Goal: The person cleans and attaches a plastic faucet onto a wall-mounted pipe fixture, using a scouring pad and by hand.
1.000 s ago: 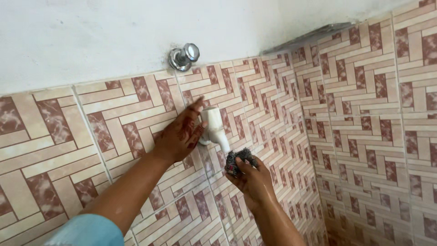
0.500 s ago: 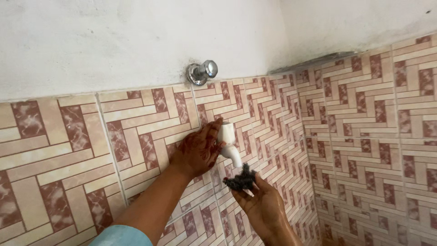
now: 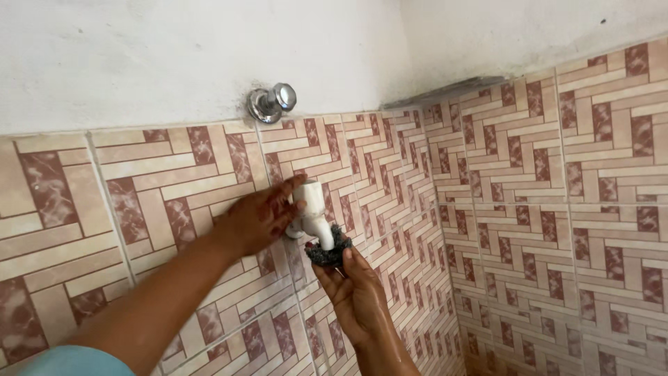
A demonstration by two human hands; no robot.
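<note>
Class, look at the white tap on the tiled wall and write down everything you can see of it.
The white tap looks like plastic, with a rounded body and a short spout angled down to the right. It juts from the patterned brown and cream tiled wall, below a chrome valve knob. The left hand grips its body, fingers over the top. The right hand presses a dark scouring pad against the spout tip. No water shows.

You have no packages, labels, signs or screens in front of you anywhere in this view, on either wall or lower down.
</note>
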